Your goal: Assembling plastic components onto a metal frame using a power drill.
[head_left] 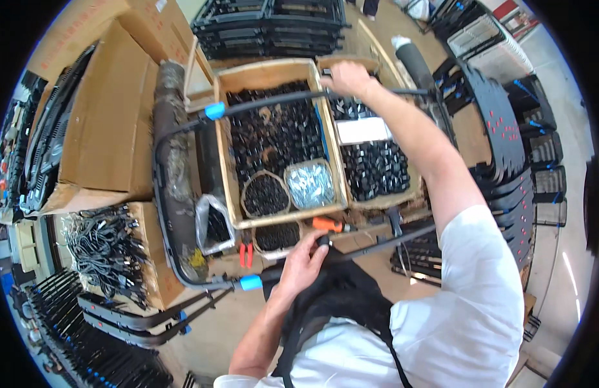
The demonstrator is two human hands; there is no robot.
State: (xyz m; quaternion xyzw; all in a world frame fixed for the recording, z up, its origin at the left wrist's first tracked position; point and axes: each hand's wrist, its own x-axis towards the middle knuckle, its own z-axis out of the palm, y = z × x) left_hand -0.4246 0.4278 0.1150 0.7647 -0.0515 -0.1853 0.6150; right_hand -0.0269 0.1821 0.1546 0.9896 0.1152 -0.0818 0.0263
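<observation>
A black tubular frame point(158, 187) with blue wraps lies across the open parts boxes in front of me. My left hand point(302, 265) is at its near bar, thumb and fingers closed on a small black part point(323, 240). Stretched out to the far side, my right hand point(351, 79) is just beyond the far bar, by the corner between the two boxes. Its fingers are curled, and what they hold is too small to make out. Below lies a wooden box point(273, 221) of small black pieces, with a bag of silvery hardware point(310, 185) in its near corner.
An orange-handled tool point(326, 224) and red-handled pliers point(246, 252) lie along the near edge. The right box holds black pieces point(374, 171) and a white rectangular item point(364, 130). Coiled cables point(105, 252) and a large cardboard box point(109, 123) stand left; black panels point(506, 123) are stacked right.
</observation>
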